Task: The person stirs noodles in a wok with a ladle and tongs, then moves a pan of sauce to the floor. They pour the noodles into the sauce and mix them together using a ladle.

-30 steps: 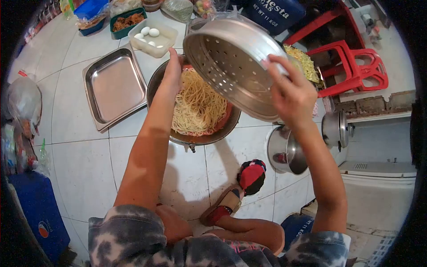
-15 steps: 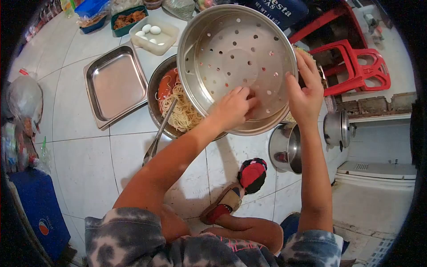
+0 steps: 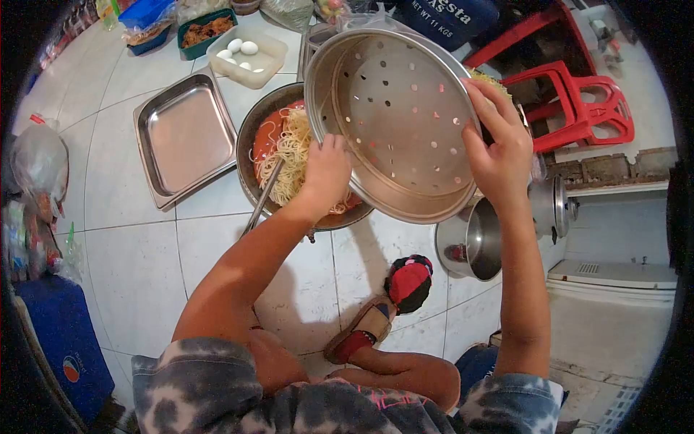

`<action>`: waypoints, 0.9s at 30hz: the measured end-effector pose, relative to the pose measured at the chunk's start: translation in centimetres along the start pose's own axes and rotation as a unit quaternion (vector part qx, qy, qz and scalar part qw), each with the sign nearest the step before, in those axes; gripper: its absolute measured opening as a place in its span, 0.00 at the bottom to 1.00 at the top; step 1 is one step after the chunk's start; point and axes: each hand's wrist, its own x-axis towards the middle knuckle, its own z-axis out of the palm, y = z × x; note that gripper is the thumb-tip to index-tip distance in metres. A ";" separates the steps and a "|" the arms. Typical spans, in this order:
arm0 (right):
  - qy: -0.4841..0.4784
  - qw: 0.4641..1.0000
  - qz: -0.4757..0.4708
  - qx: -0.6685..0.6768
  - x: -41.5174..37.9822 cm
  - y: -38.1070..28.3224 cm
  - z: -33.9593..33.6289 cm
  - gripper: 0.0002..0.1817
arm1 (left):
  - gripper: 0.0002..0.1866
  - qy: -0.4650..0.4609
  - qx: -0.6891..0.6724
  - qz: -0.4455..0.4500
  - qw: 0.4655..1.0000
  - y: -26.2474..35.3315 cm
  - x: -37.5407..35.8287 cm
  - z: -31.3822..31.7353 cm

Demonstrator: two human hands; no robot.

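Observation:
A round perforated steel steamer tray (image 3: 405, 123) is held tilted above a dark wok (image 3: 248, 141) of noodles (image 3: 289, 145) in red sauce. My right hand (image 3: 499, 148) grips the tray's right rim. My left hand (image 3: 325, 170) has its fingers curled against the tray's lower left rim, right over the noodles. A metal utensil handle (image 3: 262, 199) leans out of the wok toward me. The tray hides the wok's right half.
On the tiled floor, a rectangular steel pan (image 3: 184, 137) lies left of the wok, with a tub of eggs (image 3: 246, 54) behind it. A steel pot (image 3: 470, 246) and lid (image 3: 549, 206) sit at right by red stools (image 3: 578, 108). My sandalled foot (image 3: 383, 311) is below.
My left hand has come out of the tray's inside and moved to its lower left rim. The tray has tilted more upright and shifted slightly right, uncovering more noodles.

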 end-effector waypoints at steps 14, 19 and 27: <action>-0.007 0.991 -0.125 -0.052 1.9 -4.2 -0.9 0.23 | 0.25 -0.009 0.001 -0.041 0.999 0.9 1.2 1.2; -0.027 0.991 -0.123 -0.037 2.9 -4.9 -1.0 0.26 | 0.25 0.045 -0.177 0.063 0.981 1.6 1.2 3.2; 0.006 0.980 -0.186 -0.074 3.7 -3.5 0.0 0.23 | 0.18 0.011 -0.185 0.151 0.971 0.4 0.1 0.8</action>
